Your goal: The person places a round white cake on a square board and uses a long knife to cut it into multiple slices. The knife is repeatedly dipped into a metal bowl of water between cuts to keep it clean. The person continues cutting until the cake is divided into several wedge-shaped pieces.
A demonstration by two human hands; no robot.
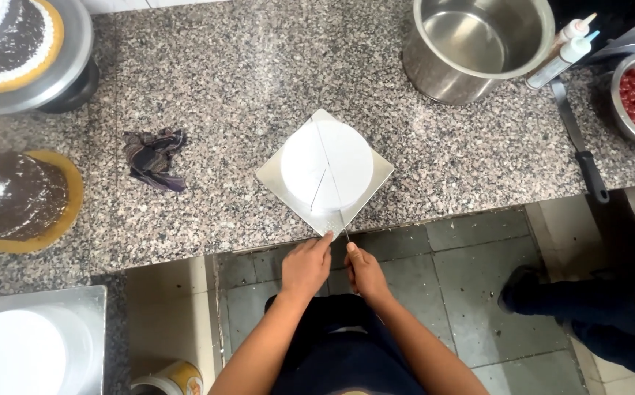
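In the head view, a round white cake (327, 165) is seen on a square silver board (273, 179), which is set cornerwise on a speckled granite counter (244, 73), its near corner at the counter's front edge. A long thin knife (330, 175) is laid across the cake's top from the far side to the near corner of the board. A second, shorter line is seen on the icing just left of the blade.

The right hand (365, 272) is closed around the knife's handle just past the counter edge, index finger stretched toward the blade. The left hand (305, 265) is held just beside it, its fingertips touching the near corner of the board; whether the corner is pinched or only steadied cannot be told.

A crumpled dark cloth (153, 156) lies on the counter left of the board. Further left, a chocolate cake (10, 194) on a yellow base is seen, and above it another decorated cake (10, 36) on a metal turntable (69, 69). At the lower left, a second white cake (14, 351) rests on a silver board.

Behind the cake to the right stands a steel pot (478, 44), with two squeeze bottles (562, 51) beside it. A spatula (579, 143) with a black handle lies at the right, near a bowl (625, 121) of red cherries. A tin (171, 379) stands on the tiled floor, and another person's dark-clad leg (595, 314) is seen at the right.
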